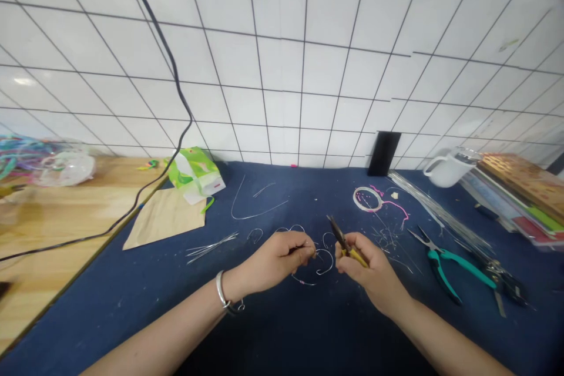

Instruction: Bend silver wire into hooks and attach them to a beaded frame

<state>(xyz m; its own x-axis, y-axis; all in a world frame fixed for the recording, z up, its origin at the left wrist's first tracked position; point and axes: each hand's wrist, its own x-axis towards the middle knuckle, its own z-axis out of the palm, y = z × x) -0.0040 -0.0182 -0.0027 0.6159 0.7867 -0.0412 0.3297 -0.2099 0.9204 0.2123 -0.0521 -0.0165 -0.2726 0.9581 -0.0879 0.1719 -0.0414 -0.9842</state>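
Observation:
My left hand is closed in a pinch on a thin silver wire, whose curved end hooks out to the right of my fingertips. My right hand is wrapped round a pair of pliers with dark jaws and yellow handles; the jaws point up and left, apart from the wire. Below my left fingers another curved wire carries a few tiny beads. Several more bent wire loops lie behind my left hand. How the wire sits between my fingertips is hidden.
Teal-handled pliers lie at the right, near a bundle of straight wires. Behind are a white ring dish with pink beads and a white mug. Left are cut wires, a beige cloth and a green packet.

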